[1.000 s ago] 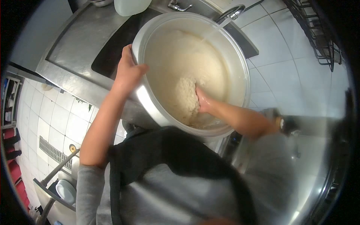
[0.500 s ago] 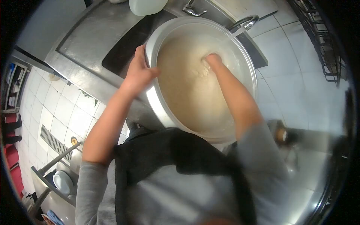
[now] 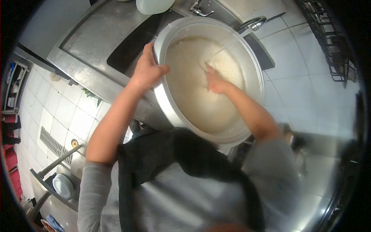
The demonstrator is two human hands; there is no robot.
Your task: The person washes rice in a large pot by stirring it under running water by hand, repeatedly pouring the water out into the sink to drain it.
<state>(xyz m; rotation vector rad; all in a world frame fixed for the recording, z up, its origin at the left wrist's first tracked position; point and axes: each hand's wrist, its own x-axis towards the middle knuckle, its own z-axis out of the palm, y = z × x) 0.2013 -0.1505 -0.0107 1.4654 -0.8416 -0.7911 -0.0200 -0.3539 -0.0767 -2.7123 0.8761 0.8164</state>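
A large metal pot (image 3: 166,98) of cloudy, pale water (image 3: 193,100) tilts over the sink in front of me. My left hand (image 3: 148,72) grips its left rim, with the thumb over the edge and the fingers along the outside wall. Inside the pot, my right hand (image 3: 216,82) is dipped in the water near the middle. Its fingers look stretched and spread, with their tips partly hidden by the murky liquid. Pale grains (image 3: 226,62) seem to lie under the surface, though I cannot tell their kind. A thin stream runs from the faucet (image 3: 255,25) into the pot.
The dark sink basin (image 3: 131,48) opens left of the pot, within a steel counter (image 3: 91,38). A second tap (image 3: 201,9) and a translucent container (image 3: 154,4) are behind. A black wire rack (image 3: 328,42) hangs at the right. White bowls (image 3: 63,186) sit lower left.
My right hand has moved left and toward me in the water, and more of it shows. The pot has tipped slightly. My left hand keeps its hold on the rim.
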